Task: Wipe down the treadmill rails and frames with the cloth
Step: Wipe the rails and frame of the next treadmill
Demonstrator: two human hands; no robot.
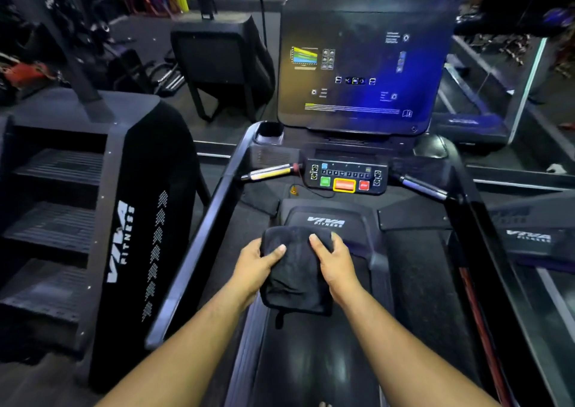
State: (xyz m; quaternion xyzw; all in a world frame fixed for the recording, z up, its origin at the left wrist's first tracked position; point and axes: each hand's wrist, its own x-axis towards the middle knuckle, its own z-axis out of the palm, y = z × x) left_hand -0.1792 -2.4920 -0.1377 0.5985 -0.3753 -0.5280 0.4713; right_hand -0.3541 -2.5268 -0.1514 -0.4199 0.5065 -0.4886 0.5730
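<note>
Off to the left stands a black stair-climber (102,220) with white Viva Fitness lettering, just beside the treadmill's left rail (199,235). Over the belt (311,360) the left hand (255,266) grips one side of a folded black cloth (295,269), thumb curled across its top — the right hand (333,257) grips the other side the same way. Ahead sit the button panel (345,176) and the lit console screen (357,67), with the right rail (485,251) beyond.

You stand on the treadmill belt (311,360), cloth (295,269) between your hands over it, console screen (357,64) ahead, button panel (345,176) below it, stair machine (93,220) left, rails either side.
</note>
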